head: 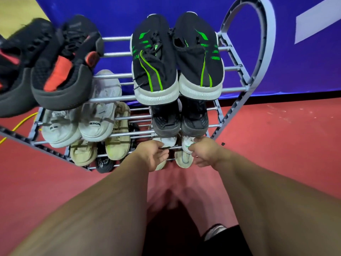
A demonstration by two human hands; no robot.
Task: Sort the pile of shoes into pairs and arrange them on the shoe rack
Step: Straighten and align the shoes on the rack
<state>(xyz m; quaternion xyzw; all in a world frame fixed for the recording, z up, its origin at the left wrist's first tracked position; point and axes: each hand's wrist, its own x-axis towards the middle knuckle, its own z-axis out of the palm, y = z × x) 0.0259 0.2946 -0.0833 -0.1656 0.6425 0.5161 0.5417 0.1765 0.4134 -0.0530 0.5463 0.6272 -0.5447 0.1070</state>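
Grey metal bars make up the shoe rack [118,98], a tiered thing with curved side frames, standing on a red floor [276,145] against a blue wall [184,8]; seen from above, its shelves step down toward the person. On the top tier sit two pairs side by side: black shoes with red patches [60,71] at the left, and black shoes with green stripes and white soles [177,58] at the right, heels facing out. One tier down, a white pair [81,122] rests at the left and a plain black pair [180,119] at the right; lower again a beige pair [103,145] lies with a dark shoe [103,161] between its two halves. At the lower right, both bare arms reach in to a pair of white shoes [168,142] tucked just under the black pair; the left hand [155,154] has its fingers curled against the heel of the left one, and the right hand [203,152] pinches the heel of the right one between thumb and fingers; how firm the left grip is I cannot tell, since the fingertips are hidden under the shoe. A further pale pair [183,159] shows beneath the hands, on the lowest shelf. A yellow cable [22,122] trails on the floor at the far left.
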